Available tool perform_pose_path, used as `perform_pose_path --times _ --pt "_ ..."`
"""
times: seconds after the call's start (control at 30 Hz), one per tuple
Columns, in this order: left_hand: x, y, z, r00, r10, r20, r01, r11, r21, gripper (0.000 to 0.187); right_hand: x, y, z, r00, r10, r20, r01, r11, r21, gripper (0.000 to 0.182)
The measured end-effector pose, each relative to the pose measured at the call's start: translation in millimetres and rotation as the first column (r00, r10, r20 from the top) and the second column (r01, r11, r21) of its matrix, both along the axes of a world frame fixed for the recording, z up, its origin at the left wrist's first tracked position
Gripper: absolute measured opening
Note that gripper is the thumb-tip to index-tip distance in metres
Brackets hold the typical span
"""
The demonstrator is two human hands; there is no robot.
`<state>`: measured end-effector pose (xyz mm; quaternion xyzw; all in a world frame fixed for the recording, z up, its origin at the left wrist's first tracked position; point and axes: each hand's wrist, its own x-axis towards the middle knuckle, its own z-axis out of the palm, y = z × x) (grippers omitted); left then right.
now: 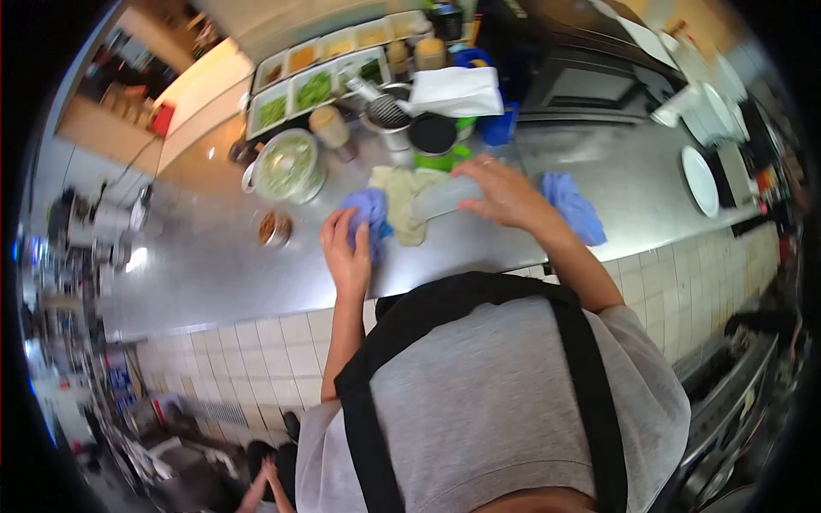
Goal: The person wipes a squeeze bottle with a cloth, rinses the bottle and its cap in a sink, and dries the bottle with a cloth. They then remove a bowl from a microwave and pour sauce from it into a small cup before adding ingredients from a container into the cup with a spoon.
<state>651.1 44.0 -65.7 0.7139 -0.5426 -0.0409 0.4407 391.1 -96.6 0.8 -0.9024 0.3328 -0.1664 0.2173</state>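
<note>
My right hand (503, 193) is closed around a translucent plastic container (438, 198), tilted on its side above the counter. Under the container's far end lies a pale yellow-green cloth (395, 184). My left hand (345, 250) has its fingers wrapped over a bunched blue-purple cloth (368, 205), just left of the yellowish one. Left of that hand stands a small jar (274, 229) with reddish-brown contents. Behind it is a large clear tub (290, 166) of green, leafy-looking food. A green container with a black lid (433, 135) stands beyond my right hand.
Several trays of toppings (315, 89) line the back of the steel counter (197, 282). A squeeze bottle (330, 128) and a metal pot with a strainer (389, 115) stand before them. Another blue cloth (571, 207) and a white plate (699, 181) lie rightward. Someone's hands (268, 472) show lower left.
</note>
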Motion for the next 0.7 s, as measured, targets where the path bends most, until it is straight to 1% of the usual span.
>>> perform_pose_path --times 0.03,0.07,0.13,0.17,0.2,0.23,0.27,0.3,0.37,0.4,0.43,0.47,0.5,0.53,0.57,0.6,0.67,0.7 --pt "-0.8 -4.9 -8.0 0.988 -0.018 0.154 0.022 1.000 -0.022 0.037 2.1 2.6 2.1 0.999 -0.022 -0.046 0.023 0.999 0.022 0.041" --pt "-2.9 -8.9 -16.9 0.990 -0.063 0.129 0.061 0.998 0.017 0.040 5.0 5.1 3.3 0.995 -0.037 -0.089 0.042 0.998 0.048 0.042" --pt "-4.2 -13.7 -35.3 0.989 -0.124 0.081 0.116 0.988 0.104 0.048 9.2 13.9 35.0 0.987 -0.008 -0.158 0.014 0.999 0.042 0.044" --pt "-3.7 -15.5 -40.6 0.981 -0.148 0.124 0.134 0.984 0.119 0.051 6.9 17.0 55.2 0.981 0.020 -0.191 -0.011 0.999 0.044 0.046" --pt "-2.2 -15.6 -45.3 0.973 -0.163 0.166 0.141 0.981 0.136 0.053 0.4 18.5 73.2 0.999 0.042 0.004 -0.042 0.999 0.023 0.047" --pt "-1.3 -14.3 -43.8 0.965 -0.162 0.206 0.132 0.979 0.153 0.055 -5.7 19.7 90.2 0.977 0.083 0.198 -0.084 0.996 -0.004 0.048" --pt "1.0 -12.3 -43.2 0.974 -0.196 0.113 0.171 0.965 0.199 0.057 -4.8 19.6 96.0 0.910 0.146 0.387 -0.143 0.989 -0.037 0.049" --pt "4.2 -11.1 -55.7 0.977 -0.124 0.173 0.085 0.973 0.214 0.061 0.0 18.5 82.9 0.866 0.136 0.481 -0.075 0.987 -0.144 0.050" --pt "1.5 -12.4 -38.6 0.986 -0.134 0.104 0.116 0.980 0.162 0.064 7.5 14.1 38.3 0.737 0.150 0.659 0.074 0.951 -0.300 0.054" --pt "2.5 -11.1 -38.6 0.988 -0.120 0.101 0.103 0.981 0.162 0.066 6.0 12.4 22.6 0.916 0.078 0.394 -0.002 0.982 -0.189 0.055" --pt "1.9 -12.5 -40.9 0.989 -0.111 0.095 0.096 0.983 0.155 0.067 2.6 9.2 12.8 0.997 0.046 0.067 -0.040 0.996 -0.080 0.056" --pt "4.0 -10.0 -40.9 0.989 -0.117 0.090 0.102 0.983 0.153 0.068 2.6 8.0 2.0 0.962 0.037 -0.272 -0.031 0.999 0.027 0.058" --pt "4.9 -12.7 -39.6 0.991 -0.105 0.088 0.091 0.984 0.151 0.067 4.7 8.7 20.7 0.990 0.016 -0.140 -0.025 0.998 -0.060 0.059" --pt "4.1 -11.4 -38.3 0.991 -0.102 0.084 0.088 0.984 0.157 0.067 0.6 17.6 53.3 1.000 0.000 -0.004 0.000 0.991 -0.133 0.061" --pt "2.8 -7.4 -36.6 0.991 -0.107 0.081 0.092 0.982 0.166 0.066 -1.5 25.1 69.9 0.991 -0.016 0.136 0.043 0.980 -0.194 0.063" --pt "0.2 -8.5 -34.4 0.994 -0.080 0.073 0.066 0.982 0.178 0.067 -1.7 23.9 61.8 0.966 0.038 0.255 0.030 0.965 -0.259 0.062" --pt "-1.1 -9.1 -34.2 0.995 -0.061 0.075 0.046 0.980 0.191 0.068 -3.8 22.1 35.9 0.871 0.160 0.465 0.035 0.923 -0.383 0.061" --pt "-2.2 -9.4 -35.0 0.996 -0.051 0.074 0.036 0.980 0.196 0.068 -3.6 19.9 31.8 0.988 0.084 0.132 -0.042 0.955 -0.294 0.061"
